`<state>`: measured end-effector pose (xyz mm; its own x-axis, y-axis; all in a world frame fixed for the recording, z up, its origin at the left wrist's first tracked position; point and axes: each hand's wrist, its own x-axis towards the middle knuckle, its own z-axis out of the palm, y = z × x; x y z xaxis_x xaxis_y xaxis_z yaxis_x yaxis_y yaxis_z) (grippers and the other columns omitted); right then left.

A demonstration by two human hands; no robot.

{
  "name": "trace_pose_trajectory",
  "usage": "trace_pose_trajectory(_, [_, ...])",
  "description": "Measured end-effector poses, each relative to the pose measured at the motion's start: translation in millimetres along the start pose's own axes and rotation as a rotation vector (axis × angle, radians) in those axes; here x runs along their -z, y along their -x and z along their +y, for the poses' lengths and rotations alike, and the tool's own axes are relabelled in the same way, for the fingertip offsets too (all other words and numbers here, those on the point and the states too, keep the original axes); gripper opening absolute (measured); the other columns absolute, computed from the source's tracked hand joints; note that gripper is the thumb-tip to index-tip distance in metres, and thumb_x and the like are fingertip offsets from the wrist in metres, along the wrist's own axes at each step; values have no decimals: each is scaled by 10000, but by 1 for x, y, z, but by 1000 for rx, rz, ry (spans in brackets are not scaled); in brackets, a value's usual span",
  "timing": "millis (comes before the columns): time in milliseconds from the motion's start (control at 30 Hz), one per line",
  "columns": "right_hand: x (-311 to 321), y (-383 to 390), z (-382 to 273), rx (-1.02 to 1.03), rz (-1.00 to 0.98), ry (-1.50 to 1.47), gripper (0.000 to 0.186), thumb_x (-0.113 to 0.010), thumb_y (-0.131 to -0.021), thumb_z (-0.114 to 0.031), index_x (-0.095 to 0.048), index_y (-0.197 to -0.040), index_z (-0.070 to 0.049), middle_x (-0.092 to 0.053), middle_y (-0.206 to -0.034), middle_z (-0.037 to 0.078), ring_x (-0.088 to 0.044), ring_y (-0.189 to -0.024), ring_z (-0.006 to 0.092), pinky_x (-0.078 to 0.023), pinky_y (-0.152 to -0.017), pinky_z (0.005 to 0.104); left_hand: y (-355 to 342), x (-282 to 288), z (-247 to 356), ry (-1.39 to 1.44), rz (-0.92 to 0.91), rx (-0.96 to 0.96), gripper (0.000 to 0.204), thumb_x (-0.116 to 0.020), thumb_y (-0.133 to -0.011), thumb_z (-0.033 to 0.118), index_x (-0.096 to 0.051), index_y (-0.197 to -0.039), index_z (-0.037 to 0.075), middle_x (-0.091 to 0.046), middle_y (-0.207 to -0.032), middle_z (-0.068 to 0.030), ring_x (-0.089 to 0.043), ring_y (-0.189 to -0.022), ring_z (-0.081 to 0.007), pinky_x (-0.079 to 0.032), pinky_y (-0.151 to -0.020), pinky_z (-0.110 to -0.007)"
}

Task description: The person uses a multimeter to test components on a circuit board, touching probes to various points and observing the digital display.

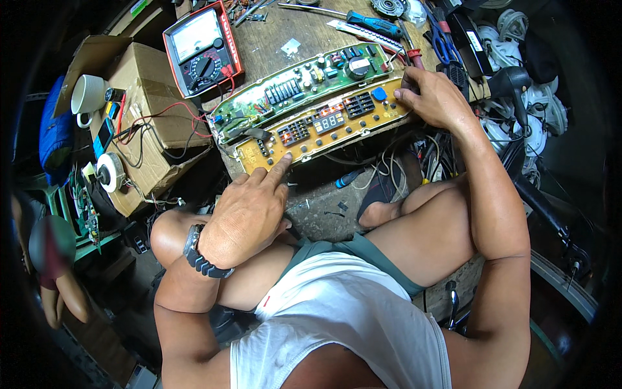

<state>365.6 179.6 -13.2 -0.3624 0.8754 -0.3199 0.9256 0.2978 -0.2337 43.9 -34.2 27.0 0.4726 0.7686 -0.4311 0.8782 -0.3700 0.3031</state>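
A long amber circuit board (pixel 350 126) lies at the table's near edge, with a lit two-digit display (pixel 329 122), glowing red lights and a row of small push buttons. The index finger of my left hand (pixel 243 211) is stretched out, its tip touching the board's lower left part near a button. That hand holds nothing, and its other fingers are bent. At the right end, my right hand (pixel 435 97) grips the board's edge, thumb on top; some fingertips are hidden. Right behind lies a longer green circuit board (pixel 304 87) with capacitors and a round black part.
An orange-framed analog multimeter (pixel 206 55) stands at the back left, its red lead running to the boards. Beside it is an open cardboard box (pixel 152 97). A blue-handled screwdriver (pixel 374 24) and a cutter knife (pixel 363 34) lie behind. Another person (pixel 55 259) is at far left.
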Motion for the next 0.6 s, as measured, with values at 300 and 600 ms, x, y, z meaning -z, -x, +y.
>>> trace_pose_trajectory(300, [2,1,2,31,-45,-43,430,-785,-989,-369,-750,-1246,-25,-784,-1072,291,-748,-1116,479,-572,-990,556,-3,-1,1,-22,13,-3,479,-907,-796,246,-748,-1156,-26,-517,-1672,-213,-657,-1243,-349,-556,-1067,-468])
trace_pose_trajectory(600, [2,4,0,99,6,-64,417,-789,-988,-342,-739,-1233,-8,-783,-1066,288,-740,-1094,492,-571,-975,561,-9,1,-5,79,186,-13,518,-896,-840,239,-705,-1245,-22,-654,-1467,-184,-667,-1203,-381,-565,-1036,-483])
